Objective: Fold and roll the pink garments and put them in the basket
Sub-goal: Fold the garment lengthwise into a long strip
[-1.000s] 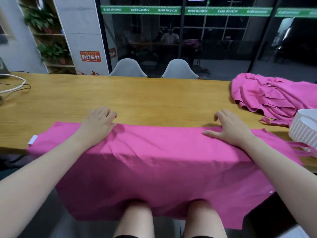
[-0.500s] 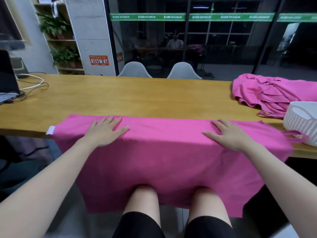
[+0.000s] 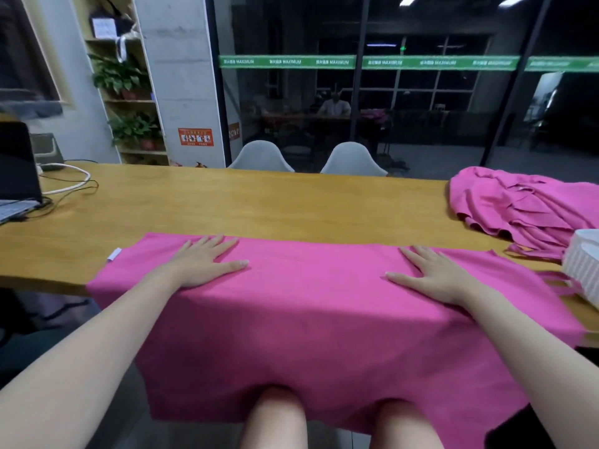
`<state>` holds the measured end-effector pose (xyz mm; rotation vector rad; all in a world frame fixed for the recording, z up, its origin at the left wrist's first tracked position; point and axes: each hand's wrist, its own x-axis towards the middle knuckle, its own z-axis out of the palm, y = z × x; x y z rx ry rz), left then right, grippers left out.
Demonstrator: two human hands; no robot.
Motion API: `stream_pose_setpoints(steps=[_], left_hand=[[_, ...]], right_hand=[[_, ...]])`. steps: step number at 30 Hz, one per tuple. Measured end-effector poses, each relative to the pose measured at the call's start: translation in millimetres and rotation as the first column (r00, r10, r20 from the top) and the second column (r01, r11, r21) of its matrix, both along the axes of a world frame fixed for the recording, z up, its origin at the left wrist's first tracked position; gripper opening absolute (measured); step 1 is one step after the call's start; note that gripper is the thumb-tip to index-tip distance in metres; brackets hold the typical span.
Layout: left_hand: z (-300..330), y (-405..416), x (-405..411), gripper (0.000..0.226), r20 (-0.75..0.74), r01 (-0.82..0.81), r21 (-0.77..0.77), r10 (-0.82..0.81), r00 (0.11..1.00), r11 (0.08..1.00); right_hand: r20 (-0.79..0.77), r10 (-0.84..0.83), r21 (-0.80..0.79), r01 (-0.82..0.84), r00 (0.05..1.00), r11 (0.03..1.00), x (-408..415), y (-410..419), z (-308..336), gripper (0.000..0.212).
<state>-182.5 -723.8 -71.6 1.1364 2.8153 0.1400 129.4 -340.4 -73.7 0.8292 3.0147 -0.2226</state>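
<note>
A pink garment (image 3: 311, 303) lies spread over the near edge of the wooden table (image 3: 259, 209) and hangs down onto my knees. A small white label shows at its left corner. My left hand (image 3: 201, 260) lies flat on its left part, fingers straight. My right hand (image 3: 431, 273) lies flat on its right part, fingers spread. A heap of other pink garments (image 3: 525, 205) sits at the far right of the table. The white ribbed basket (image 3: 583, 264) stands at the right edge, partly out of frame.
A laptop (image 3: 16, 176) with white and black cables sits at the table's left end. Two grey chairs (image 3: 353, 160) stand behind the far edge, before a glass wall. A shelf with potted plants (image 3: 129, 131) stands at the back left.
Both hands have flattened on the garment, fingers now straight, and have slid slightly back toward me. The camera has tilted up, so the table sits lower in view.
</note>
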Motion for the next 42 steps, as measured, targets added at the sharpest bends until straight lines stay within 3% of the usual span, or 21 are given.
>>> stream_pose_setpoints(steps=[2,4,7,9,11,14,17,21,32,38,40,42], left_hand=[[1.0,4.2,-3.2,0.112,0.004,-0.003,0.019,0.003,1.000,1.000],[4.5,4.1,2.7,0.109,-0.044,-0.047,0.105,0.052,0.998,0.993],[4.0,7.3,21.8,0.075,-0.350,0.003,0.237,0.083,0.933,0.971],[-4.5,10.0,36.5,0.059,-0.282,-0.017,0.282,0.100,0.954,0.959],[-13.8,6.6,46.3,0.069,-0.097,-0.132,0.246,0.160,0.982,0.960],[-13.3,-3.0,55.8,0.102,-0.045,-0.157,0.074,0.160,0.986,0.985],[-6.6,-3.2,57.8,0.119,-0.006,-0.152,0.040,0.152,0.988,0.988],[-1.3,7.0,39.9,0.125,0.023,-0.159,0.007,0.159,0.987,0.987],[5.9,75.1,-54.7,0.122,0.020,-0.134,0.036,0.133,0.991,0.990],[1.0,89.1,-76.6,0.116,-0.012,-0.133,0.084,0.134,0.991,0.988],[1.6,86.4,-74.3,0.101,-0.123,-0.105,0.167,0.127,0.984,0.980],[4.6,83.9,-61.3,0.070,-0.307,-0.023,0.212,0.089,0.948,0.977]], right_hand=[[-0.035,-0.001,-0.011,0.001,0.999,1.000,-4.3,2.0,4.2,0.124],[-0.102,0.026,0.075,-0.018,0.994,0.997,-1.4,-3.5,10.3,0.105],[-0.142,0.084,0.245,-0.047,0.986,0.968,0.9,-23.0,14.5,0.076],[-0.120,0.037,0.159,-0.017,0.992,0.987,1.5,-36.6,8.9,0.068],[-0.043,-0.017,0.028,0.018,0.999,0.999,5.9,-45.1,2.6,0.082],[0.017,-0.016,0.003,0.016,1.000,1.000,15.3,-50.2,0.5,0.111],[0.020,-0.012,-0.001,0.012,1.000,1.000,13.1,-48.1,1.0,0.116],[0.011,-0.008,0.000,0.008,1.000,1.000,-4.4,-36.8,-1.2,0.119],[-0.001,-0.014,0.012,0.014,1.000,1.000,-98.9,28.0,0.3,0.126],[-0.087,0.001,0.027,0.001,0.996,1.000,-119.5,41.0,-3.0,0.117],[-0.178,0.023,0.113,-0.003,0.984,0.994,-117.7,36.8,2.1,0.106],[-0.189,0.081,0.265,-0.028,0.979,0.964,-115.1,29.4,8.2,0.102]])
